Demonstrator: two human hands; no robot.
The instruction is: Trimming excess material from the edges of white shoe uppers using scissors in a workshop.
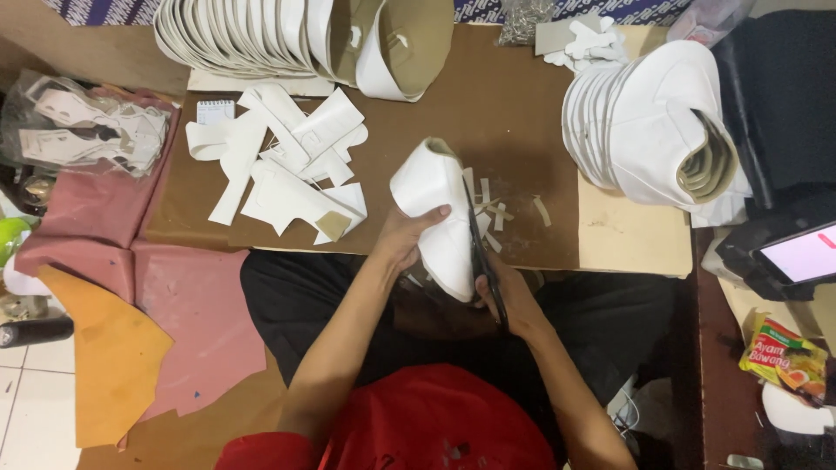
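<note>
The curved white shoe piece [440,218] is held up just above the near edge of the desk [522,113], in front of the person's body. The left hand [405,239] grips it, the fingers wrapped over its left side with the thumb on top. The right hand [509,300] is closed around the handles of dark scissors [482,252], whose blades lie along the piece's right edge. Small white trimmings [496,213] lie just behind. If the piece bends or turns in the grip, I think the blades could cut too deep, or come near the left fingers.
</note>
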